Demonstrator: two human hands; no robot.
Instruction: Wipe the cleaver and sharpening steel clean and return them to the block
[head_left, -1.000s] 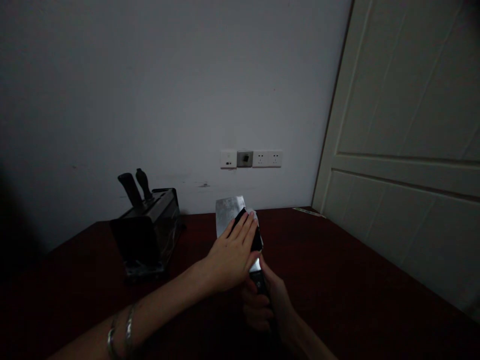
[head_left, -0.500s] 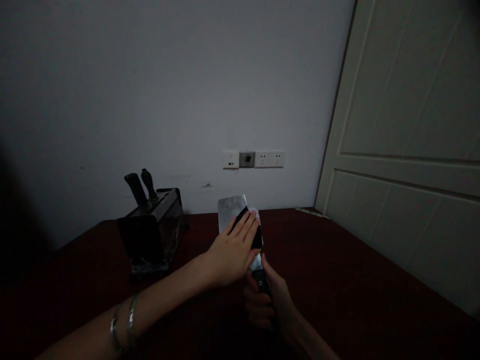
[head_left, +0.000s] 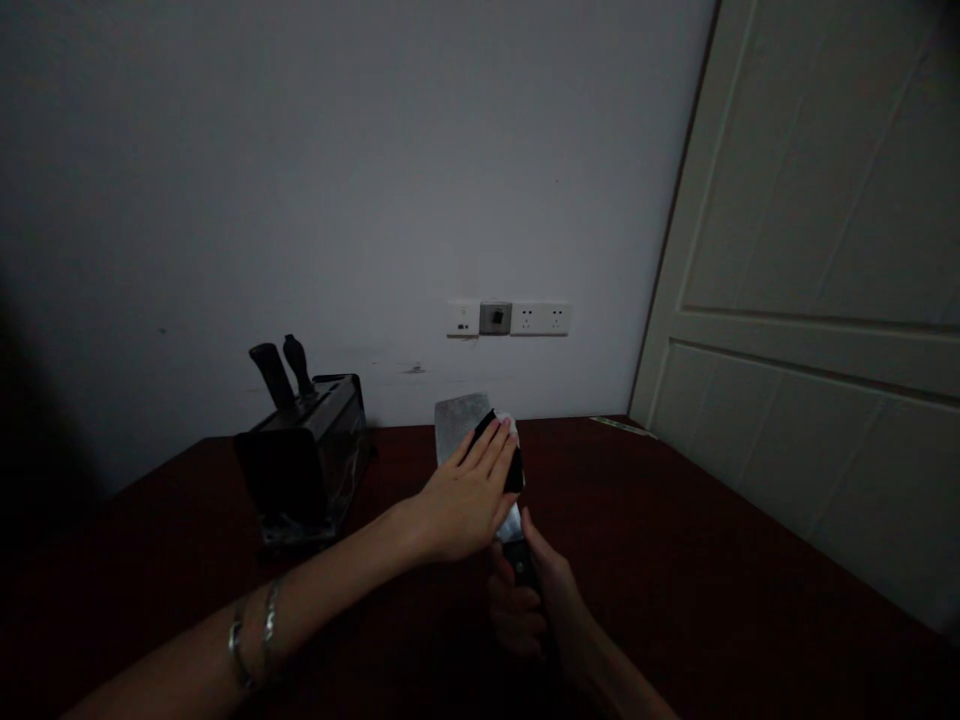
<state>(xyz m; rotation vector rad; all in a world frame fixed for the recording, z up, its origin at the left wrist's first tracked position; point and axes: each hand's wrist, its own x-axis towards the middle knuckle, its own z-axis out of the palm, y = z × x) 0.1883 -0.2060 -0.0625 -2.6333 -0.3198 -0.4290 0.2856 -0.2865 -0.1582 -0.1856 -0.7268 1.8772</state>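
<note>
A cleaver with a broad grey blade (head_left: 454,420) points up and away from me above the table. My right hand (head_left: 551,590) is wrapped round its black handle (head_left: 519,560), with the thumb along the side. My left hand (head_left: 469,495) lies across the blade, fingers extended close together, holding a black and white cloth (head_left: 514,472) against the metal. Much of the blade and cloth is hidden under that hand. Two silvery bangles (head_left: 270,620) circle the left wrist.
On the left of the dark red table (head_left: 600,480) stands a dark knife block (head_left: 315,450) with two black handles (head_left: 272,375) sticking up. Wall sockets (head_left: 541,319) sit behind. A pale panelled door (head_left: 810,380) borders the right, and a thin strip (head_left: 622,427) lies near the back edge.
My left hand and the cloth have barely shifted on the blade. The cleaver's top edge sits very slightly lower, and my right hand keeps its grip.
</note>
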